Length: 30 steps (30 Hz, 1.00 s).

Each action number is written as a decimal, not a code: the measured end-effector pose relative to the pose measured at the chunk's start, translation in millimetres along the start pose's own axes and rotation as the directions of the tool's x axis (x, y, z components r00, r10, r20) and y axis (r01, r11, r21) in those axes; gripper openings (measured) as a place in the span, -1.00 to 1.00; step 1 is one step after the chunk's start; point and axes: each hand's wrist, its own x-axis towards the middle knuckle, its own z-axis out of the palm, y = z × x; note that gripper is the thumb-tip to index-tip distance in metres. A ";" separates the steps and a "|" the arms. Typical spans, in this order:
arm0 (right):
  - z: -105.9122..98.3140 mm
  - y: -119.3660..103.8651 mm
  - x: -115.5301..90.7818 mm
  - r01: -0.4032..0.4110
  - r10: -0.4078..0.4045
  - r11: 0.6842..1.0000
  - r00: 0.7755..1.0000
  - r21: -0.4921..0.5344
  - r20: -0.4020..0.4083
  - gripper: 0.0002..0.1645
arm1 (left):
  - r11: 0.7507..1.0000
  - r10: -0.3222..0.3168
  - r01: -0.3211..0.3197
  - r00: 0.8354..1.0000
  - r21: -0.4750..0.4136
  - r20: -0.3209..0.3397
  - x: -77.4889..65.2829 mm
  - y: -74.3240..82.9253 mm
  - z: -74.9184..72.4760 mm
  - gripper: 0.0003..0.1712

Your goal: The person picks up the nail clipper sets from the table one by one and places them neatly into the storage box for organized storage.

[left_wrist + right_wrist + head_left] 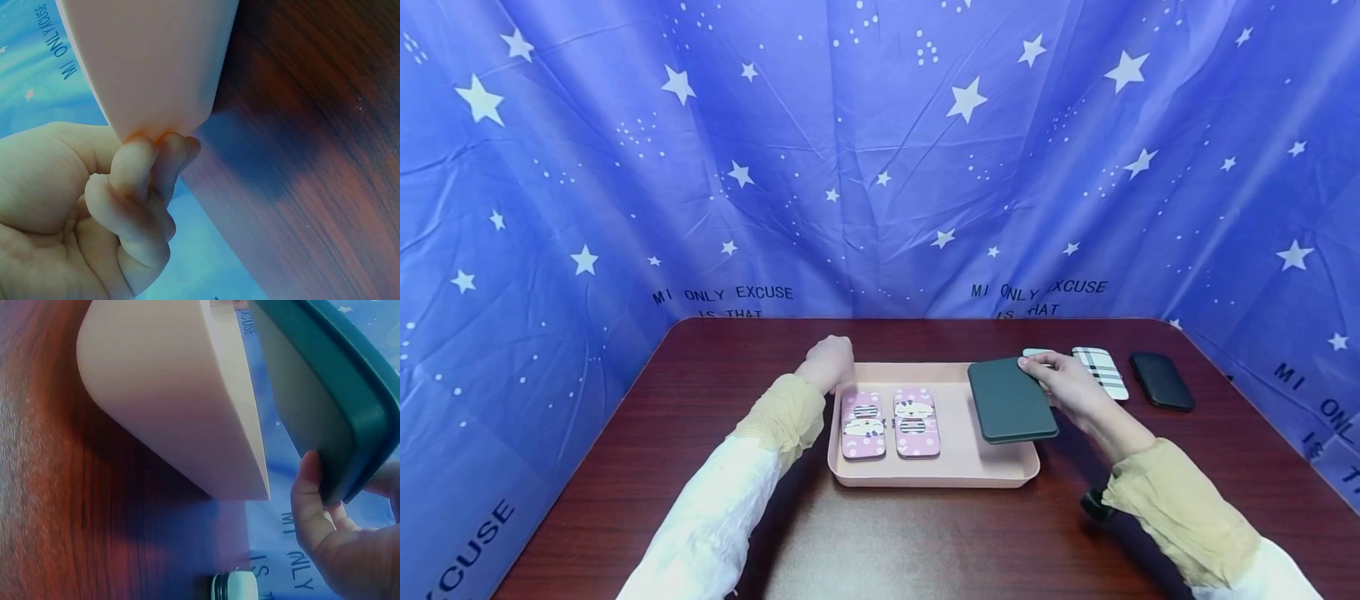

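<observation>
A shallow pale pink tray stands mid-table. My left hand grips its far left corner; in the left wrist view, curled fingers press against the tray's wall. Over the tray's right part, my right hand holds a flat dark green case by its far right corner. The right wrist view shows this case raised and tilted, clear of the tray's rim. Two pink cases with cartoon cats lie side by side in the tray's left half.
Right of the tray, a black case and a white plaid case lie on the dark wooden table. Another pale item is mostly hidden behind the green case. A blue star-print curtain surrounds the table.
</observation>
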 end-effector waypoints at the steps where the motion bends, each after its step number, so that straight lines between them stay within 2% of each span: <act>1: 1.8 -0.2 0.2 -0.002 0.002 1.000 1.000 -0.003 -0.002 -0.60 | 1.000 0.002 -0.002 1.000 0.003 -0.002 -0.1 -0.1 0.0 -0.63; 7: 10.0 1.3 3.8 -0.007 0.007 1.000 1.000 -0.008 0.007 -0.45 | 1.000 0.005 -0.005 1.000 -0.006 -0.006 0.0 -0.3 -0.3 -0.61; 16: 20.2 3.4 6.7 0.014 -0.012 0.996 1.000 -0.094 0.022 -0.54 | 1.000 0.007 -0.007 1.000 0.002 0.002 -0.2 -0.9 -1.0 -0.62; 30: 31.3 4.6 11.5 0.041 -0.042 0.971 0.999 -0.236 0.003 -0.49 | 1.000 0.000 0.000 1.000 -0.021 0.011 -0.9 0.0 -1.5 -0.65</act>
